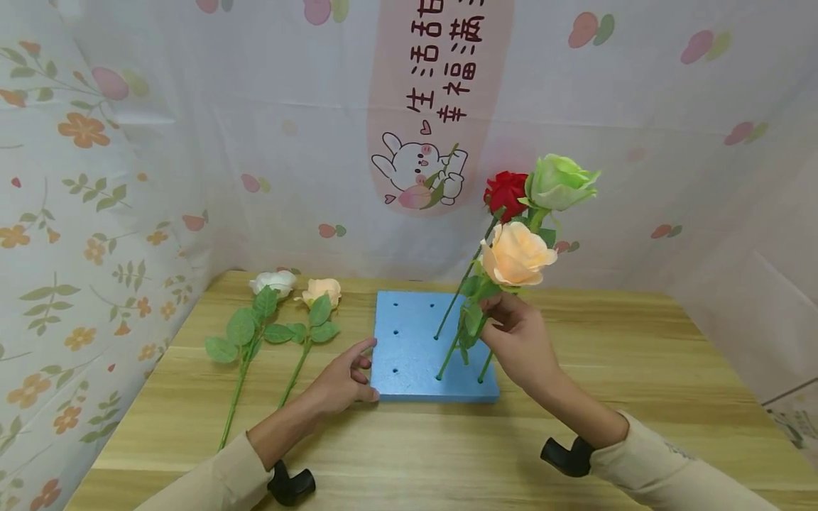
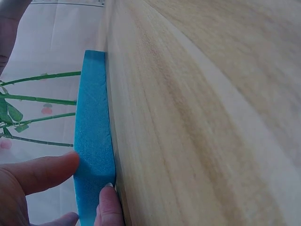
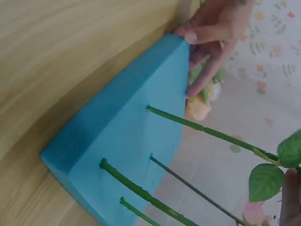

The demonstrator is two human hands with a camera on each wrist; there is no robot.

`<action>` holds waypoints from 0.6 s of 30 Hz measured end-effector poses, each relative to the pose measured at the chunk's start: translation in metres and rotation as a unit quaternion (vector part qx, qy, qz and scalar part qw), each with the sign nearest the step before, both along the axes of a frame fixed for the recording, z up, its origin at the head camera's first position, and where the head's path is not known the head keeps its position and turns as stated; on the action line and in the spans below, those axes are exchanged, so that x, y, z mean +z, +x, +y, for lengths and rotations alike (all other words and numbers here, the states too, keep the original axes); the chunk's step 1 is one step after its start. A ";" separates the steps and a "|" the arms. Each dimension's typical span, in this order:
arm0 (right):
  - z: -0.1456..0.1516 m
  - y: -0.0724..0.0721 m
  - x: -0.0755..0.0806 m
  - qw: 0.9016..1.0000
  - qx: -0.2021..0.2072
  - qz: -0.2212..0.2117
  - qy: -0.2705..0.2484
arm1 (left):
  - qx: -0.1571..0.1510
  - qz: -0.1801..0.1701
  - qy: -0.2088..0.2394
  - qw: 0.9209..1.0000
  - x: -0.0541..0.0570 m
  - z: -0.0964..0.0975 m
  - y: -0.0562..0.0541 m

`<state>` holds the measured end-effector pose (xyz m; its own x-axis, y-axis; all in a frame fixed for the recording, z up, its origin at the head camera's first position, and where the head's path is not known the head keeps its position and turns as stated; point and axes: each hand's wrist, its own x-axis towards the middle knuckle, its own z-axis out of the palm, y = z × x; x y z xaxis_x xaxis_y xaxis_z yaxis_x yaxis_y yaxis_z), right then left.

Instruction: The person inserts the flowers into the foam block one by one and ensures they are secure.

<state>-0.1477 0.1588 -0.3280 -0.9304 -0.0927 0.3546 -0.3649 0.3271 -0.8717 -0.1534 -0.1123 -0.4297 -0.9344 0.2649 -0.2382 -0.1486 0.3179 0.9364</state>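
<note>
My right hand [image 1: 520, 344] pinches the stem of a peach rose [image 1: 517, 254] just under its leaves. That stem [image 3: 202, 128] stands in a front hole of a blue foam board [image 1: 409, 355]. Behind the peach bloom are a red rose [image 1: 506, 193] and a light green rose [image 1: 559, 183]. In the left wrist view several stems rise from the board; the bloom belonging to one of them cannot be made out. My left hand [image 1: 341, 383] touches the board's left side, thumb at the near corner, forefinger stretched along the edge.
Left of the board, a white rose [image 1: 273, 282] and another peach rose [image 1: 322, 291] lie on the wooden table [image 1: 441, 454]. Bare holes show in the board's left part. A printed cloth [image 1: 287, 142] hangs behind. Black curved pieces [image 1: 567, 456] sit by both wrists.
</note>
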 end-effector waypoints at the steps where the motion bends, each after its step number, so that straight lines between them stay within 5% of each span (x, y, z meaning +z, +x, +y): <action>1: -0.001 0.001 -0.001 1.000 0.003 0.001 0.003 | 0.001 -0.001 0.001 1.000 0.000 0.000 0.000; 18: 0.000 0.006 0.005 0.998 -0.004 -0.016 0.067 | -0.013 -0.005 0.012 1.000 0.004 -0.001 0.003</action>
